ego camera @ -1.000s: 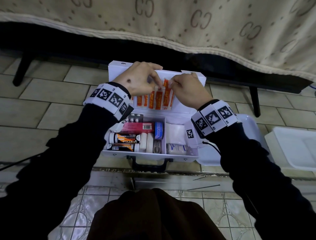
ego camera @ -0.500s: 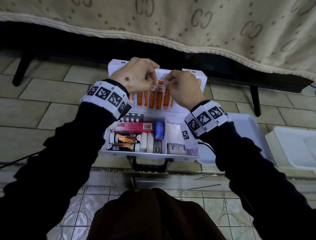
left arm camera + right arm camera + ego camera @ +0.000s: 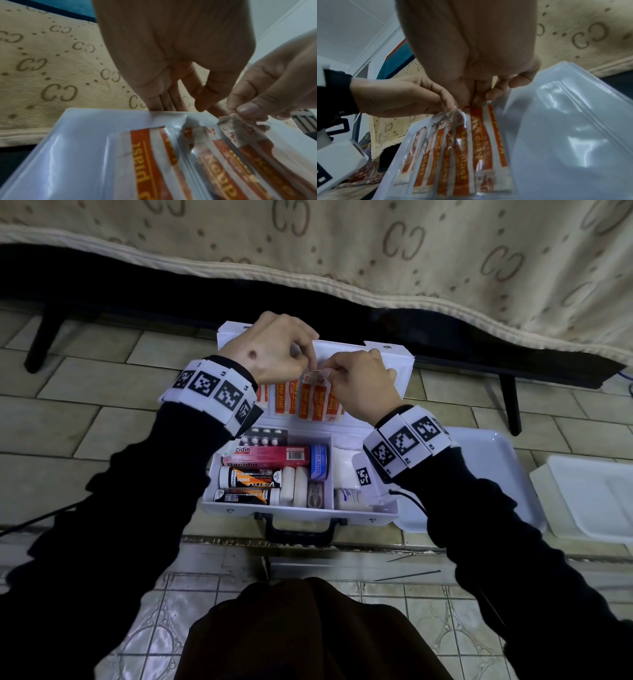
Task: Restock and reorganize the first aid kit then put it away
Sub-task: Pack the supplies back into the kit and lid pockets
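Open first aid kit (image 3: 301,505) on the floor; plaster strips (image 3: 305,402) in its lid sleeve at 12 o'clock. Left hand (image 3: 274,354) pinches the sleeve's edge, right hand (image 3: 359,381) pinches a strip top. We risk tearing or crumpling strips if tugged.
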A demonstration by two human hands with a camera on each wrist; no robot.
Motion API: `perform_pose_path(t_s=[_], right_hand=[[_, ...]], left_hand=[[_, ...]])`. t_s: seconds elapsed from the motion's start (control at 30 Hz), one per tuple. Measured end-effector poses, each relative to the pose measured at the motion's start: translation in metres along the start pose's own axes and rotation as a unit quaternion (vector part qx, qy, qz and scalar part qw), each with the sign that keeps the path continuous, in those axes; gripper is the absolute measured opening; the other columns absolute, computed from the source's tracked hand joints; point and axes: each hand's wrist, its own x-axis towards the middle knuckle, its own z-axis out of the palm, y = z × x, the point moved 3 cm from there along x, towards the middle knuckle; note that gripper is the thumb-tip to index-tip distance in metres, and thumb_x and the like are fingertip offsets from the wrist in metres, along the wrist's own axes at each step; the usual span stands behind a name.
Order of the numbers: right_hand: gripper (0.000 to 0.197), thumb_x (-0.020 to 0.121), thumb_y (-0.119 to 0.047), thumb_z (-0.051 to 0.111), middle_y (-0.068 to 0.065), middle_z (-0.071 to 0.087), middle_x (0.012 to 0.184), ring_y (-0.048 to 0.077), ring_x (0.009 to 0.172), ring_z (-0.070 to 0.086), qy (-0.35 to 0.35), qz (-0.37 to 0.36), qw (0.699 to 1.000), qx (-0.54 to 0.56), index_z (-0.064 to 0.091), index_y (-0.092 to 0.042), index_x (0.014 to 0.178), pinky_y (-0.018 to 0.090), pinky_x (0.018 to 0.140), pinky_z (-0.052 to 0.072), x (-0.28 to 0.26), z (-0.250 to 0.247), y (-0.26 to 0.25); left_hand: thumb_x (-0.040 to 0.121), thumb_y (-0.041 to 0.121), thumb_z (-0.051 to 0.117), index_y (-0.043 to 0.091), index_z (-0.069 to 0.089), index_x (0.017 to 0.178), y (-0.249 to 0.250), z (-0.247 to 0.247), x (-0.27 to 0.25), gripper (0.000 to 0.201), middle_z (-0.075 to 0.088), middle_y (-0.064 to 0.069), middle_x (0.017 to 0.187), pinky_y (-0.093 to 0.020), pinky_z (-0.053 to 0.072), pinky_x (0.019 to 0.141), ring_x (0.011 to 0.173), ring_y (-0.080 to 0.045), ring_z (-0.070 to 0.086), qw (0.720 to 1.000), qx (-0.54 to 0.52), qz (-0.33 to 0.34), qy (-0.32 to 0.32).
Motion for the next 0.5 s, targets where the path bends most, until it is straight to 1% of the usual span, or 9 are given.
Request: perform_pose_path(t_s=[0.07, 0.13, 0.17, 0.2, 0.23, 0.3, 0.37, 0.4, 0.5], right_hand=[[0.026, 0.097, -0.028, 0.043, 0.002, 0.063, 0.106, 0.025, 0.12, 0.036, 0.008, 0.007, 1.0, 0.017, 0.064, -0.029, 0.113, 0.037, 0.092, 0.03, 0.0, 0.002, 0.001], [0.025, 0.096, -0.028, 0.045, 0.001, 0.066, 0.104, 0.025, 0.117, 0.042, 0.018, -0.005, 1.0, 0.025, 0.065, -0.03, 0.111, 0.038, 0.094, 0.035, 0.0, 0.003, 0.003], [0.026, 0.096, -0.026, 0.045, 0.0, 0.067, 0.103, 0.025, 0.115, 0.047, 0.028, -0.015, 0.999, 0.029, 0.066, -0.031, 0.11, 0.039, 0.095, 0.038, 0.0, 0.002, 0.005], [0.027, 0.095, -0.022, 0.044, -0.001, 0.068, 0.104, 0.024, 0.114, 0.049, 0.037, -0.022, 0.999, 0.029, 0.065, -0.031, 0.11, 0.04, 0.095, 0.038, 0.0, 0.0, 0.007], [0.03, 0.094, -0.016, 0.043, -0.002, 0.068, 0.105, 0.023, 0.114, 0.049, 0.044, -0.024, 0.999, 0.019, 0.063, -0.03, 0.112, 0.038, 0.094, 0.036, -0.001, -0.003, 0.01], [0.038, 0.089, -0.006, 0.039, -0.004, 0.067, 0.108, 0.022, 0.114, 0.043, 0.05, -0.019, 0.998, -0.024, 0.056, -0.027, 0.115, 0.036, 0.088, 0.028, -0.003, -0.008, 0.018], [0.04, 0.086, -0.004, 0.039, -0.008, 0.066, 0.109, 0.02, 0.114, 0.04, 0.042, -0.023, 0.998, -0.047, 0.053, -0.026, 0.116, 0.035, 0.084, 0.024, -0.006, -0.012, 0.022], [0.039, 0.086, -0.005, 0.04, -0.011, 0.065, 0.109, 0.019, 0.115, 0.039, 0.035, -0.025, 0.998, -0.041, 0.053, -0.025, 0.116, 0.035, 0.082, 0.022, -0.008, -0.013, 0.022], [0.036, 0.085, -0.007, 0.041, -0.015, 0.064, 0.102, 0.018, 0.115, 0.038, 0.019, -0.029, 0.999, -0.004, 0.052, -0.024, 0.115, 0.033, 0.08, 0.021, -0.009, -0.012, 0.024]], left_hand=[[0.08, 0.009, 0.049, 0.025, 0.072, 0.079, 0.0, 0.001, 0.0, 0.028, 0.055, 0.006, 0.131, -0.032, 0.043, 0.099, 0.121, -0.011, 0.048, 1.0, 0.008, 0.003, -0.008], [0.08, 0.01, 0.05, 0.023, 0.072, 0.081, -0.001, 0.001, 0.0, 0.025, 0.054, 0.005, 0.131, -0.03, 0.04, 0.101, 0.123, -0.011, 0.046, 1.0, 0.02, 0.007, -0.015], [0.08, 0.01, 0.051, 0.022, 0.072, 0.082, -0.001, 0.002, 0.001, 0.025, 0.053, 0.005, 0.131, -0.03, 0.039, 0.101, 0.124, -0.011, 0.045, 1.0, 0.022, 0.008, -0.016], [0.08, 0.01, 0.05, 0.022, 0.072, 0.082, -0.001, 0.002, 0.001, 0.025, 0.053, 0.005, 0.131, -0.03, 0.039, 0.102, 0.124, -0.011, 0.045, 1.0, 0.023, 0.009, -0.017], [0.079, 0.009, 0.05, 0.022, 0.071, 0.082, 0.0, 0.002, 0.001, 0.026, 0.052, 0.005, 0.131, -0.03, 0.039, 0.102, 0.124, -0.012, 0.045, 1.0, 0.023, 0.009, -0.017], [0.079, 0.007, 0.049, 0.023, 0.07, 0.08, 0.0, 0.003, 0.002, 0.027, 0.052, 0.004, 0.131, -0.028, 0.038, 0.102, 0.123, -0.012, 0.045, 1.0, 0.021, 0.005, -0.02], [0.079, 0.005, 0.048, 0.023, 0.069, 0.081, 0.001, 0.003, 0.002, 0.027, 0.053, 0.002, 0.129, -0.024, 0.037, 0.099, 0.121, -0.012, 0.047, 1.0, 0.019, 0.0, -0.022], [0.079, 0.006, 0.049, 0.021, 0.069, 0.084, 0.002, 0.002, 0.002, 0.026, 0.054, 0.002, 0.127, -0.021, 0.036, 0.097, 0.119, -0.012, 0.048, 1.0, 0.019, 0.002, -0.022], [0.083, 0.015, 0.053, 0.015, 0.07, 0.094, 0.009, 0.002, 0.001, 0.02, 0.057, 0.001, 0.121, -0.014, 0.03, 0.089, 0.115, -0.012, 0.049, 1.0, 0.024, 0.012, -0.016]])
